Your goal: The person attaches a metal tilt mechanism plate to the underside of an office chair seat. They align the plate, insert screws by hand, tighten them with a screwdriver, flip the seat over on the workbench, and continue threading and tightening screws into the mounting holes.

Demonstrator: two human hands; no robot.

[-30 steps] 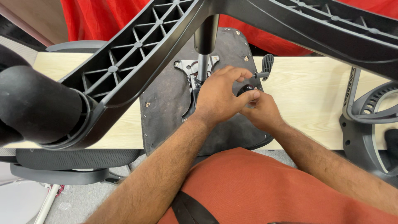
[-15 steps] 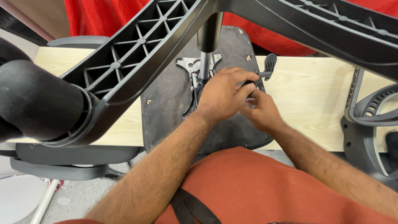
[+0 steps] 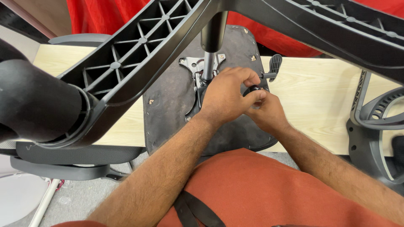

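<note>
An upturned office chair seat (image 3: 172, 101) lies on a light wooden table (image 3: 311, 105), its dark underside facing me. A metal mechanism plate (image 3: 194, 65) and gas cylinder (image 3: 209, 63) rise from its middle. My left hand (image 3: 225, 94) rests on the mechanism and pinches a small round black knob (image 3: 253, 89) with thumb and fingers. My right hand (image 3: 269, 113) sits just below and right of the knob, touching the left hand's fingers. A black adjustment lever (image 3: 274, 65) sticks out to the right of both hands.
The black plastic star base (image 3: 139, 63) with a caster (image 3: 33, 101) looms close across the top and left. Grey chair parts (image 3: 374, 122) stand at the right, another chair seat (image 3: 71, 157) lower left. Red fabric (image 3: 101, 17) hangs behind the table.
Both hands stayed at the knob; the left fingers have shifted around it. The view has drifted slightly.
</note>
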